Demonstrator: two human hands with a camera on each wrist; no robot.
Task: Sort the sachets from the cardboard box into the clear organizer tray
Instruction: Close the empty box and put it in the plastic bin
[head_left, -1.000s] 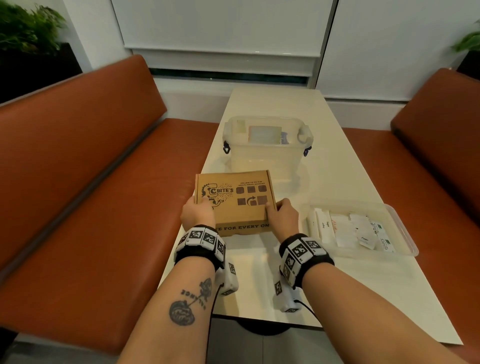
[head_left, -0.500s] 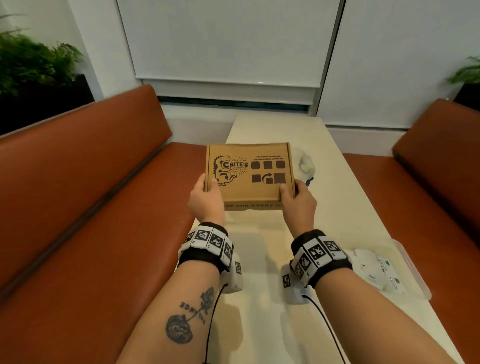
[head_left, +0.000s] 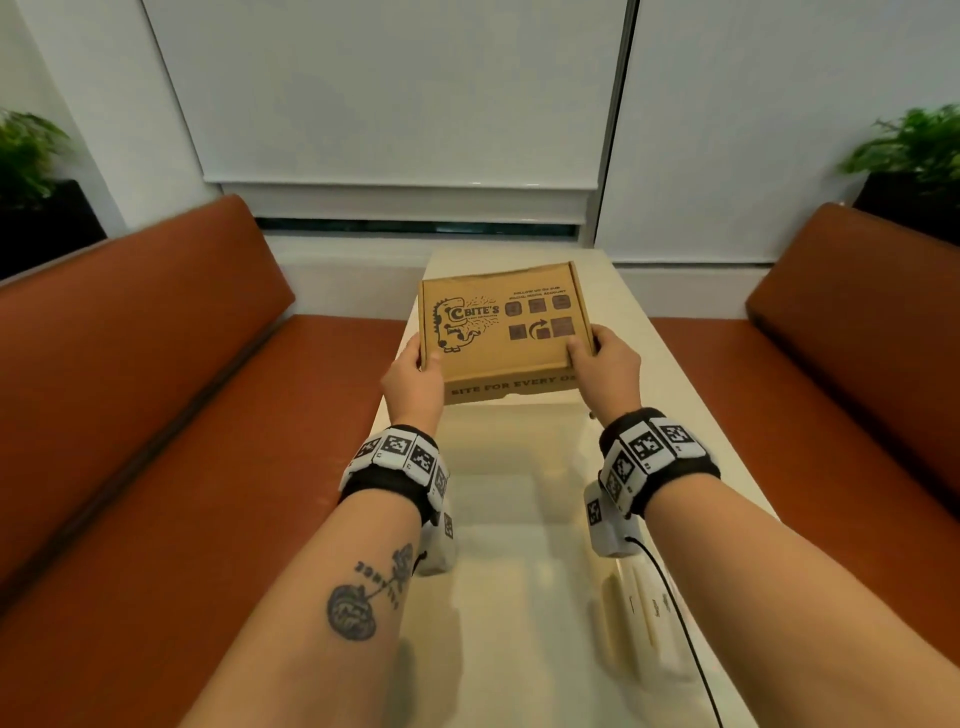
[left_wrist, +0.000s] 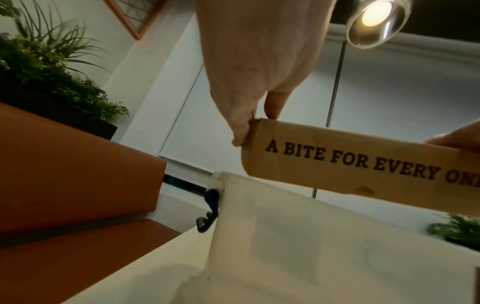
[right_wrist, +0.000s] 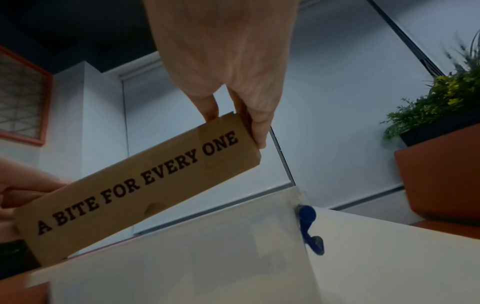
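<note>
Both hands hold the closed brown cardboard box flat in the air over the far half of the table. My left hand grips its near left corner, thumb on the lid. My right hand grips the near right corner the same way. The wrist views show the box front hanging just above a clear lidded tub. A few white sachets show at the lower right beside my right forearm; the clear organizer tray around them is mostly hidden.
The narrow cream table runs away from me between two orange benches. The tub has blue latches on its sides. Potted plants stand behind the benches.
The box has risen off the table and moved away from me, over the clear tub. The head view has tilted up, so the sachet tray has slid to the bottom edge.
</note>
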